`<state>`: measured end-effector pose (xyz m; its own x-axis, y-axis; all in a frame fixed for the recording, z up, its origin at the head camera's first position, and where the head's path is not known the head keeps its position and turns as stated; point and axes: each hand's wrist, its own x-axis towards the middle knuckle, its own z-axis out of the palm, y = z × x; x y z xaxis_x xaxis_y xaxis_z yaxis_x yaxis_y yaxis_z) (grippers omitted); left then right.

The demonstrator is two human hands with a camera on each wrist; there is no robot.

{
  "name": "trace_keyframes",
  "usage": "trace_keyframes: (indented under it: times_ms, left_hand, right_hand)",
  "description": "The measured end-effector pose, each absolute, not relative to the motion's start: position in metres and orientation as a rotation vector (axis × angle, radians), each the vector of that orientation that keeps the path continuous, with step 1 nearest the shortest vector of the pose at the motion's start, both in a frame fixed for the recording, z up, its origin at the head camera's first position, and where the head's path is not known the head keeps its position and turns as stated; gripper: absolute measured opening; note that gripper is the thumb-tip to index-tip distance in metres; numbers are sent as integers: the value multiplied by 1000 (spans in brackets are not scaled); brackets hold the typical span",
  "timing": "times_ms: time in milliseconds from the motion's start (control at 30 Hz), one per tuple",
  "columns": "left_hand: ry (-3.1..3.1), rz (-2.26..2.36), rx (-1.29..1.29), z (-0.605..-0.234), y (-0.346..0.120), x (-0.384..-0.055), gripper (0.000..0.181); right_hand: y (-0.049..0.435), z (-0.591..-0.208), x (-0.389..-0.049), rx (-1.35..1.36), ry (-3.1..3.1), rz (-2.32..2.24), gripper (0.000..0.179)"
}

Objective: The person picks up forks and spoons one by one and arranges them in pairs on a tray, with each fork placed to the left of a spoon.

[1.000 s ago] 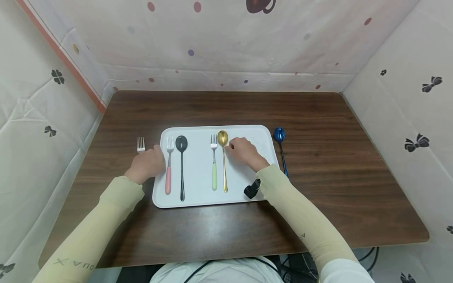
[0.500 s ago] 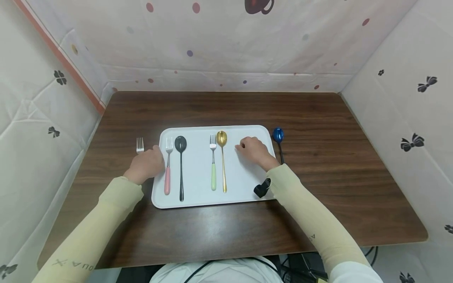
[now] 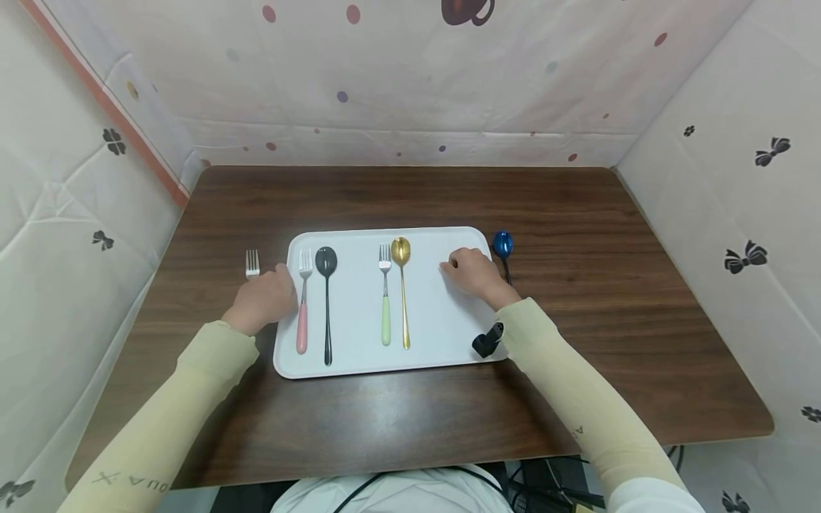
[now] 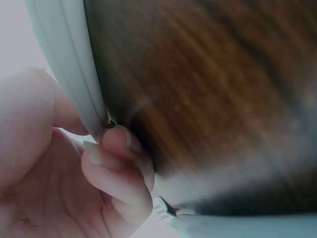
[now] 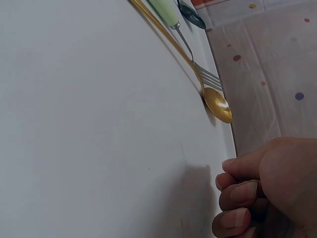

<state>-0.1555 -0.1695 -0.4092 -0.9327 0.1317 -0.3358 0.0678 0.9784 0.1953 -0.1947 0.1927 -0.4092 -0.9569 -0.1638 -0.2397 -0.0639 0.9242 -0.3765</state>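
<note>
Left hand (image 3: 261, 299) pinches the edge of the white tray (image 3: 442, 331). Right hand (image 3: 477, 274), fingers curled, empty, is above it. The tray is rectangular with rounded corners.

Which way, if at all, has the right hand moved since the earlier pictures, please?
Yes, to its own right: in the head view, the right hand now sits farther from the gold spoon and nearer the blue spoon.

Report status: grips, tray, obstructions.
Left grip pinches white tray at its edge. Right grip over it, nothing held. Blue spoon outside, handle partly hidden by right arm.
</note>
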Motion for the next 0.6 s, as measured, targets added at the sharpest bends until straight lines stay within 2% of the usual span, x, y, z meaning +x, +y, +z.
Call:
trace_keyframes:
  times_ms: [600]
  left_hand:
    - [2792,236,146,-410,-167,-157,40]
  right_hand:
    - [226,-414,-195,-134,2838,-596,33]
